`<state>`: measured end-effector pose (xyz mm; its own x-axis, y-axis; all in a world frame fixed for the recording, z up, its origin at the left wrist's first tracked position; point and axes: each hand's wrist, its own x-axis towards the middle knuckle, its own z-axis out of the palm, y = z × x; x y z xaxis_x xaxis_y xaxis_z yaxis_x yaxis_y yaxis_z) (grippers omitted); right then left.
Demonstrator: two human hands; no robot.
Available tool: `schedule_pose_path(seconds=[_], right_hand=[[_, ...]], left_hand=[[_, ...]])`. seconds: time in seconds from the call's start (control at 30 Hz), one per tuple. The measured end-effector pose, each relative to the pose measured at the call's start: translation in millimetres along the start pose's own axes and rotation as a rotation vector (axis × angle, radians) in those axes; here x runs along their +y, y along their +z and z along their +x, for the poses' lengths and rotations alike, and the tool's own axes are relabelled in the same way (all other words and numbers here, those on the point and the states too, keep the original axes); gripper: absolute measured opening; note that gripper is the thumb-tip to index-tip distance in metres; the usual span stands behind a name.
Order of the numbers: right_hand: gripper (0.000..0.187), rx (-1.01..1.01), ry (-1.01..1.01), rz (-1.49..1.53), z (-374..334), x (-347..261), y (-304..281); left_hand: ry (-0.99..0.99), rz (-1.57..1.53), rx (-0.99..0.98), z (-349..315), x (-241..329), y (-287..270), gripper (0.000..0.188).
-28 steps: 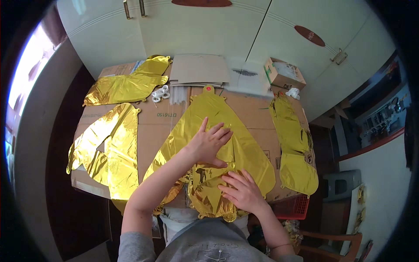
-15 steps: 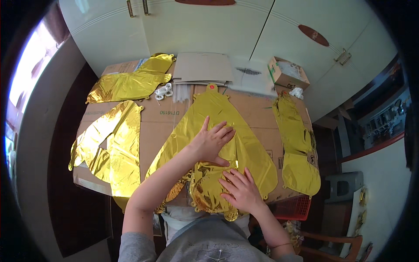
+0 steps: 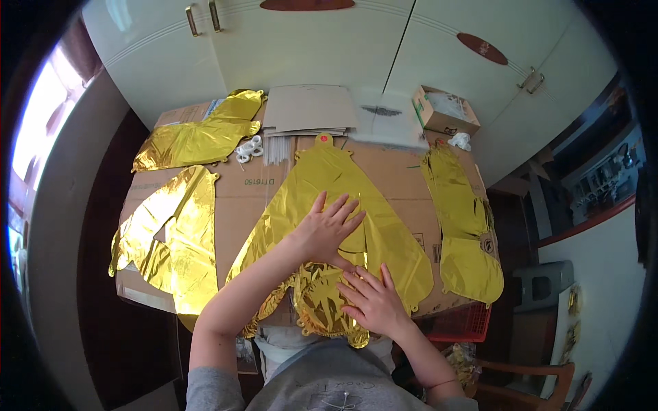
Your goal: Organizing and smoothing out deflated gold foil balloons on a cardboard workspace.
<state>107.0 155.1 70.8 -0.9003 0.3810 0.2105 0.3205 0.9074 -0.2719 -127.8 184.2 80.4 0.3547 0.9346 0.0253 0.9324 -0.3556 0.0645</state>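
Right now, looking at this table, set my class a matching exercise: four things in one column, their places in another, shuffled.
Things:
1. left hand
2. right hand
3. small cardboard box
4. white plastic rings

Places:
A. far right corner of the table
B. flat on the middle of the big gold foil balloon
C. on the crumpled foil at the near edge
D. beside the far-left foil piece

Pairs: 1-B, 2-C, 3-A, 4-D

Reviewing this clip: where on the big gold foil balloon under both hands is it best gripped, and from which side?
Probably the small round tab at the far tip of the big gold foil balloon, pinched from the far side. The balloon lies flat on the cardboard-covered table, so its body offers nothing to grip, while the tab juts out clear of the left hand and right hand pressing it.
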Motion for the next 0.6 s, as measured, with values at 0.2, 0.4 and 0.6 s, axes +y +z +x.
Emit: schedule_pose_path(seconds=[0.2,0.4,0.6], right_hand=[[0.033,0.177,-0.003,0.082,-11.0,13.1,-6.1],[0.029,0.106,-0.009,0.013,-8.5,25.4,-19.2],[0.036,0.070,0.017,-0.001,-9.3,27.8,-16.6]], left_hand=[[-0.009,0.001,-0.002,-1.6,0.3,2.5,0.117],[0.006,-0.032,0.060,-0.4,-1.0,8.7,0.118],[0.005,-0.024,0.043,0.6,-0.7,8.3,0.118]])
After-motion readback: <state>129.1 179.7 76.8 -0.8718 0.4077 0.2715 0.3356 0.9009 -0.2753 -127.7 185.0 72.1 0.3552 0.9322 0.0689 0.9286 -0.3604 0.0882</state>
